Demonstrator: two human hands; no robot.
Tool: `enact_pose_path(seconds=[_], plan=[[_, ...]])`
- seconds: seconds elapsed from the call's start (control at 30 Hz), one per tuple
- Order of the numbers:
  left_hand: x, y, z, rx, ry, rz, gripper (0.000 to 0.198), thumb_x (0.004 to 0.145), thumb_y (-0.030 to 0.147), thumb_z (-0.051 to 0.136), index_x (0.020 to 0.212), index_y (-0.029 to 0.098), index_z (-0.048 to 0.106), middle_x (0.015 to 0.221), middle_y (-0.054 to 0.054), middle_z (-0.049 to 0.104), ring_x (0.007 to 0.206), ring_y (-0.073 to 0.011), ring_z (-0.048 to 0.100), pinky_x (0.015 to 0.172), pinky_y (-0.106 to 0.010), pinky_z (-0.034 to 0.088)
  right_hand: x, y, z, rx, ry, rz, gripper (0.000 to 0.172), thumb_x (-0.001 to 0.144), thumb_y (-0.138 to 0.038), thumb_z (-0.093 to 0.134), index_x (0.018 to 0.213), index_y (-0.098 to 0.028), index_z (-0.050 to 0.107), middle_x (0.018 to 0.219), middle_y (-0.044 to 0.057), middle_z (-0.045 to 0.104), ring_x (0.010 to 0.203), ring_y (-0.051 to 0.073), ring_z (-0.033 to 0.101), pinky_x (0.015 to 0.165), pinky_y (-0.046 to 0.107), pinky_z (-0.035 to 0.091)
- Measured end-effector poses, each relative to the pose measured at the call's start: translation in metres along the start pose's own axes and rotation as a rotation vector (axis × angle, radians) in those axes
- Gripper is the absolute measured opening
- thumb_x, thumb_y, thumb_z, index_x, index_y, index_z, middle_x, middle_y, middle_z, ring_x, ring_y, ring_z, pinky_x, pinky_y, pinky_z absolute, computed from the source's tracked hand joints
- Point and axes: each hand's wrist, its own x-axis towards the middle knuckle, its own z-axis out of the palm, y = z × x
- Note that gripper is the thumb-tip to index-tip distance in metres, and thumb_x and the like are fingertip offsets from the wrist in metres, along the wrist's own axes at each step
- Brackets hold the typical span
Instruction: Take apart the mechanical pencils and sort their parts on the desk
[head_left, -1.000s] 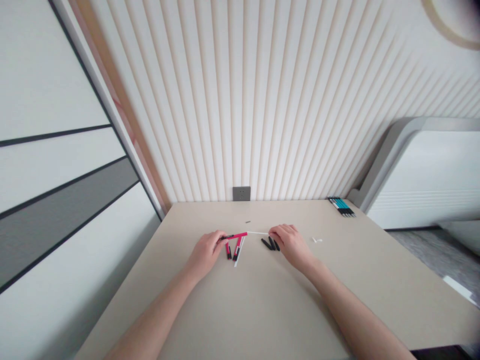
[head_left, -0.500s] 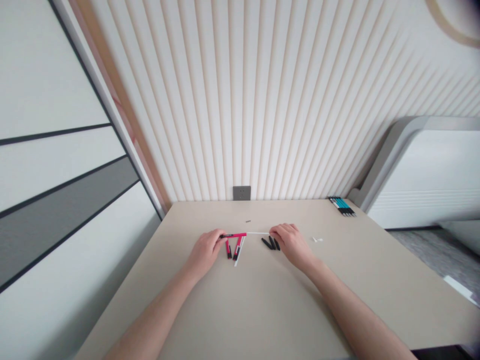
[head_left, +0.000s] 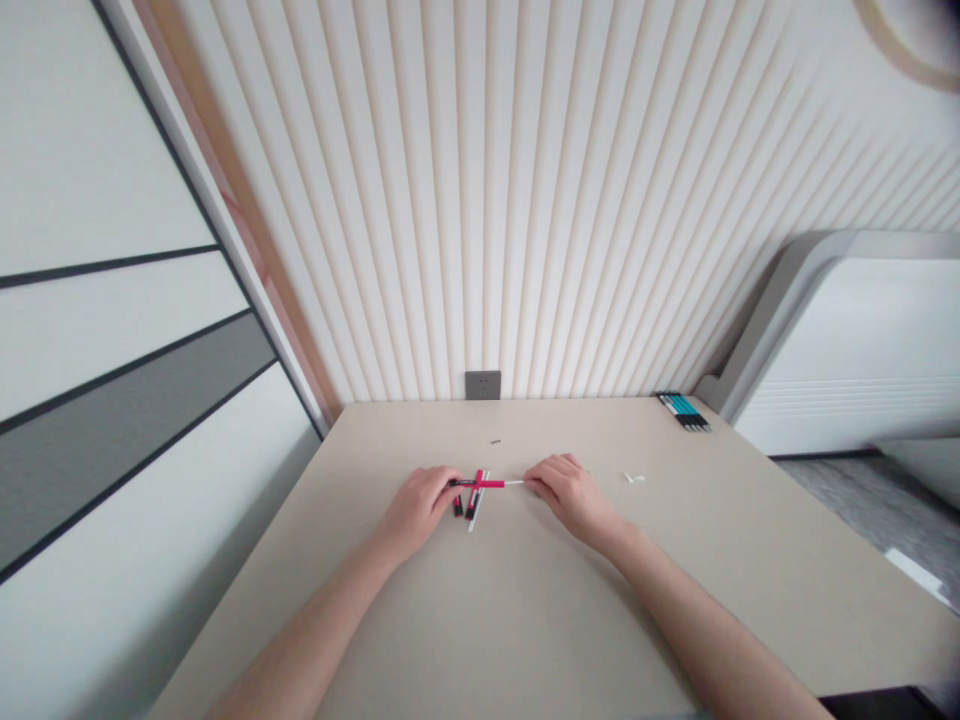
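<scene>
Pen (head_left: pixel 493 484) of slim pink-and-black plastic, its black end pinched by the closed left hand (head_left: pixel 417 507), is held in line with a thin white rod (head_left: pixel 514 483), pinched by the closed right hand (head_left: pixel 570 497) over the beige tabletop (head_left: pixel 517 620), apparently for alignment.

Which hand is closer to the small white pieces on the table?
Right. The right hand, pinching a white stick, is a short way left of the small white pieces; the left hand is much farther left, holding a pink pen.
</scene>
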Motion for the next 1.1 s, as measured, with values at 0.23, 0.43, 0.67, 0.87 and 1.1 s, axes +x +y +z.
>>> enact_pose_path(seconds=[0.23, 0.43, 0.67, 0.87, 1.1], plan=[[-0.0005, -0.0016, -0.0002, 0.001, -0.011, -0.014, 0.018, 0.096, 0.032, 0.046, 0.101, 0.022, 0.061, 0.092, -0.004, 0.068, 0.085, -0.02, 0.062, 0.078, -0.032, 0.047, -0.0014, -0.0032, 0.0011, 0.081, 0.039, -0.006, 0.016, 0.098, -0.025, 0.047, 0.101, -0.022, 0.063, 0.091, 0.006, 0.069, 0.087, 0.019, 0.062, 0.082, 0.034, 0.044], [-0.002, -0.0018, -0.0009, -0.044, -0.026, 0.003, 0.015, 0.096, 0.029, 0.047, 0.1, 0.022, 0.059, 0.094, -0.003, 0.068, 0.087, -0.0191, 0.062, 0.08, -0.031, 0.047, -0.0012, -0.005, 0.0024, 0.167, 0.106, 0.014, 0.017, 0.098, -0.026, 0.047, 0.1, -0.022, 0.063, 0.091, 0.006, 0.069, 0.086, 0.019, 0.062, 0.082, 0.034, 0.045], [-0.0022, 0.0016, -0.0018, -0.083, -0.047, -0.026, 0.015, 0.095, 0.03, 0.048, 0.1, 0.022, 0.06, 0.091, -0.003, 0.068, 0.085, -0.0185, 0.063, 0.079, -0.03, 0.047, -0.0011, -0.0057, 0.0005, 0.242, 0.162, 0.083, 0.016, 0.096, -0.031, 0.05, 0.095, -0.022, 0.064, 0.086, 0.005, 0.068, 0.082, 0.019, 0.061, 0.078, 0.033, 0.046], [0.0017, 0.0033, -0.0019, -0.094, -0.095, -0.006, 0.017, 0.095, 0.027, 0.049, 0.103, 0.023, 0.063, 0.094, -0.002, 0.07, 0.088, -0.0187, 0.064, 0.081, -0.03, 0.047, -0.0004, -0.0099, 0.0023, 0.288, 0.181, 0.105, 0.017, 0.095, -0.034, 0.053, 0.092, -0.023, 0.065, 0.084, 0.004, 0.069, 0.081, 0.019, 0.062, 0.077, 0.032, 0.045], [-0.0002, 0.0023, -0.0036, -0.131, -0.046, 0.07, 0.021, 0.097, 0.026, 0.046, 0.108, 0.022, 0.063, 0.095, -0.004, 0.069, 0.09, -0.0179, 0.063, 0.083, -0.03, 0.047, -0.0003, -0.0053, 0.0027, 0.267, 0.181, 0.102, 0.013, 0.093, -0.031, 0.057, 0.089, -0.022, 0.066, 0.079, 0.002, 0.068, 0.076, 0.018, 0.06, 0.075, 0.033, 0.042]])
